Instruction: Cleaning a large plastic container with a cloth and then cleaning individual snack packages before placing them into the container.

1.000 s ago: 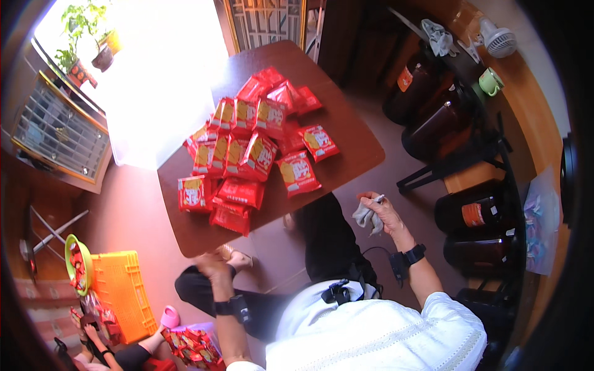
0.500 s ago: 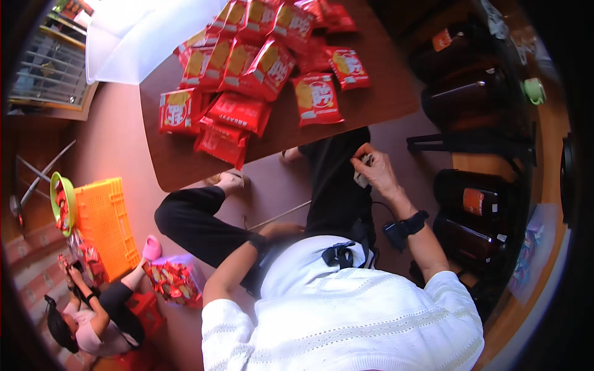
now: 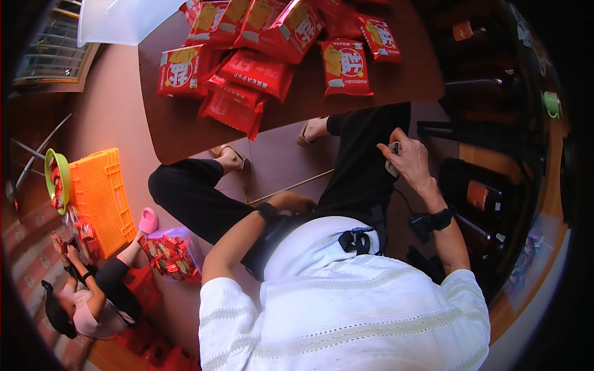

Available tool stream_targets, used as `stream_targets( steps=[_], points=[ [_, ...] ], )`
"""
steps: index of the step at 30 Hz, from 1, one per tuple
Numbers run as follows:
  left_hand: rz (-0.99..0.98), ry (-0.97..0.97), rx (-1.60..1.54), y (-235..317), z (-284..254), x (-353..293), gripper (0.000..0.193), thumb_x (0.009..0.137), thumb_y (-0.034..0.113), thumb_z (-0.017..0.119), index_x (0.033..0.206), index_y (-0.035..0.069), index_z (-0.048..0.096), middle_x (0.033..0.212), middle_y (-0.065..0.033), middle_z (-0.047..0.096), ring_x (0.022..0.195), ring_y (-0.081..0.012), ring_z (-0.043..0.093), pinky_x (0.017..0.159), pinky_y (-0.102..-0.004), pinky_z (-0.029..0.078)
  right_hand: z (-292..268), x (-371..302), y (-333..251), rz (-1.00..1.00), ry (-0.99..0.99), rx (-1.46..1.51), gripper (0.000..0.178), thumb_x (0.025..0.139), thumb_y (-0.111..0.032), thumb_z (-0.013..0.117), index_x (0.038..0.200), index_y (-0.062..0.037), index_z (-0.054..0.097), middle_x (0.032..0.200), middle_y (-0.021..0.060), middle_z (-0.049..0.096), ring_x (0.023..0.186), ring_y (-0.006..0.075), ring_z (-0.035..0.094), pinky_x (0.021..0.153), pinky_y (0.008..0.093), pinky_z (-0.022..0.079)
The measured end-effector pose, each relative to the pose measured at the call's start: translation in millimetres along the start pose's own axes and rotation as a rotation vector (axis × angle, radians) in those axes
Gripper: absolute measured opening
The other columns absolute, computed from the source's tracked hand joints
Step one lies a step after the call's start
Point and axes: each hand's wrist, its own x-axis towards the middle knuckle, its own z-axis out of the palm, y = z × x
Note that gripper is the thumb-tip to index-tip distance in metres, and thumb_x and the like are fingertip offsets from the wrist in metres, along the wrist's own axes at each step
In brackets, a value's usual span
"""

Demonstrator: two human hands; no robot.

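At the far left, a round lime-green bowl (image 3: 60,162) with red wrappers in it is seen beside an upright orange crate (image 3: 102,201) of perforated, ribbed plastic. Below these, a co-worker (image 3: 93,309) is seated; what is held in that person's hands is too small to tell. At the top left, part of a smooth, translucent bin (image 3: 120,21) is shown, and lower down a translucent tub (image 3: 192,247) is filled with crinkled red packages.

Glossy red packets (image 3: 247,77), pillow-shaped with crimped ends, are heaped on the dark brown surface (image 3: 179,130), whose corners are rounded. The left hand (image 3: 296,201) is rested low at the lap, well apart from the heap, its fingers loosely curled; whether anything is held in it cannot be told.

A soft, crumpled, greyish-white cloth (image 3: 393,162) is pinched between the thumb and fingers of the right hand (image 3: 413,159). It is mostly covered by that hand and lies at its left side, over the black trouser leg, just beyond the surface's near edge. Further right, smooth dark-brown jars (image 3: 479,196) are ranged, and a pale green cup (image 3: 551,105) is set near the rim of the view.
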Motion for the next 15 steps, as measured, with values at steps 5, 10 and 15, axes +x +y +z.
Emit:
stream_targets(
  steps=[5, 10, 15],
  points=[
    [-0.031, 0.061, 0.045, -7.8, 6.5, 14.7, 0.044, 0.09, 0.012, 0.048, 0.134, 0.011, 0.053, 0.121, -0.0118, 0.064, 0.103, -0.0276, 0.065, 0.087, -0.0407, 0.055, 8.0, -16.6, -1.4, -0.024, 0.06, 0.011, 0.029, 0.083, -0.031, 0.07, 0.085, -0.0088, 0.053, 0.071, 0.0109, 0.064, 0.069, 0.0349, 0.064, 0.06, 0.0427, 0.049],
    [-0.022, 0.119, 0.148, -16.3, 8.0, 26.9, 0.042, 0.09, 0.016, 0.051, 0.131, 0.012, 0.056, 0.118, -0.0134, 0.065, 0.099, -0.0286, 0.066, 0.083, -0.0405, 0.056, 7.8, -20.0, 5.3, -0.147, 0.196, 0.018, 0.024, 0.081, -0.021, 0.073, 0.079, -0.0077, 0.053, 0.071, 0.0096, 0.059, 0.066, 0.0301, 0.061, 0.057, 0.0388, 0.047],
    [-0.032, 0.105, 0.25, -3.5, 8.7, 14.3, 0.039, 0.091, 0.011, 0.051, 0.129, 0.003, 0.055, 0.119, -0.0171, 0.064, 0.101, -0.0291, 0.066, 0.082, -0.0375, 0.054, 0.3, 15.3, 5.6, -0.401, 0.349, 0.018, 0.021, 0.076, -0.012, 0.075, 0.073, -0.0071, 0.055, 0.068, 0.0068, 0.054, 0.064, 0.0257, 0.056, 0.055, 0.0352, 0.045]
  ],
)
